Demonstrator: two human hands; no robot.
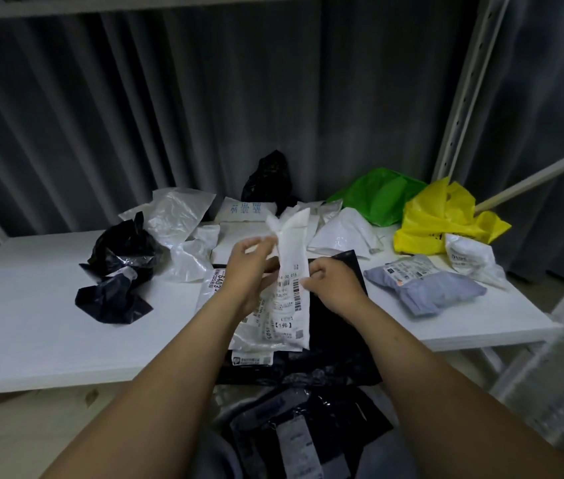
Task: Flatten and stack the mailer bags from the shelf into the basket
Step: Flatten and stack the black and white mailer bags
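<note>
You are holding one white mailer bag (290, 261) with both hands, a little above the white shelf (32, 323). The bag is standing almost upright, folded long and narrow, with its printed label facing you. Your left hand (249, 271) is pinching its left edge near the top, and the fingers (256, 243) are only lightly bent. Your right hand (334, 288) is gripping the right edge lower down with curled fingers.

Under the bag, a flat black mailer (339, 326) is lying on the shelf and is hanging a little over the front edge. Flat white labelled bags (216, 288) are lying just beside it on the left. More bags are waiting on the shelf: crumpled black bags (118, 267) on the left, clear bags (177, 216) behind them, a grey mailer (425, 288) on the right, and a green bag (377, 198) and a yellow bag (442, 219) at the back.

Below the shelf edge, near your body, dark bags (294, 430) are lying in a pile. I cannot tell clearly what is holding them.
</note>
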